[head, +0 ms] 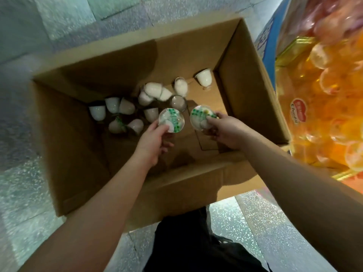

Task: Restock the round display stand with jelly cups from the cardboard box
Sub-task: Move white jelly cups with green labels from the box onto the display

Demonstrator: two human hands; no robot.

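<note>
An open cardboard box stands on the floor below me. Several white jelly cups lie scattered on its bottom, most tipped over, one upright in the far right corner. My left hand reaches into the box and grips a jelly cup with a green-printed lid facing up. My right hand grips a second jelly cup with the same lid, just to the right of the first. The round display stand at the right edge holds many orange jelly cups.
The box sits on a speckled grey floor. Its right wall touches the stand's blue-trimmed rim. Gold dividers split the stand's compartments. My dark clothing shows at the bottom centre.
</note>
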